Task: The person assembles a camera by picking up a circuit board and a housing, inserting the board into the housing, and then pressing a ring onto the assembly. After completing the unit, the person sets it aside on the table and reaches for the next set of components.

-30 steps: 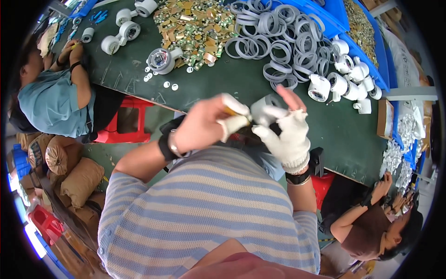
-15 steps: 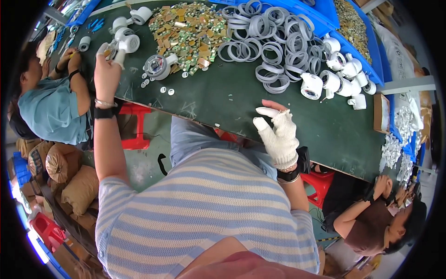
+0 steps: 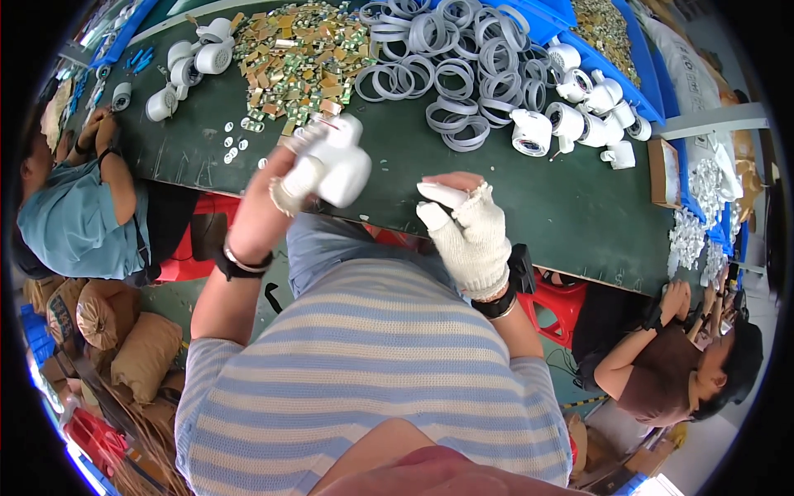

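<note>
Over the table's near edge, my left hand, with white cots on its fingers, is closed on a white plastic housing. Blur softens the housing, and its far side is hidden. To the right, my right hand wears a cut-off white knit glove. Its thumb and forefinger are stretched out and apart with nothing between them. Beyond my left hand lies a heap of small green and tan circuit boards. Small white discs are scattered left of that hand.
A pile of grey rings covers the back middle of the green table. White housings stand in clusters at far left and right. Blue bins line the back. Co-workers sit left and right.
My left hand has let go of a housing at the far-left cluster and taken up the housing from beside the circuit boards. It is now nearer me. The whole view has shifted slightly.
</note>
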